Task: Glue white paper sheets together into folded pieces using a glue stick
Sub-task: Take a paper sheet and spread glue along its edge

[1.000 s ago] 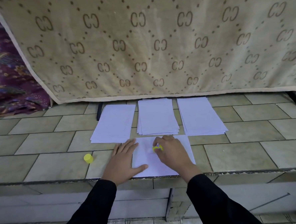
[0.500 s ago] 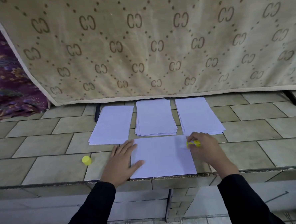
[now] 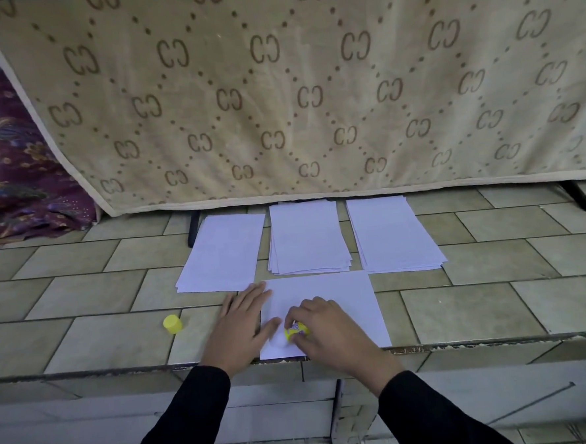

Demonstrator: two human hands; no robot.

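Rubbing the glue stick in a closed grip, the right hand glues thin, floppy paper; the flat, open left hand pins its edge.

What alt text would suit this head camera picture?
A right hand rubs a yellow glue stick on a white sheet held flat by the left hand. Three paper stacks lie behind; a yellow cap sits left.
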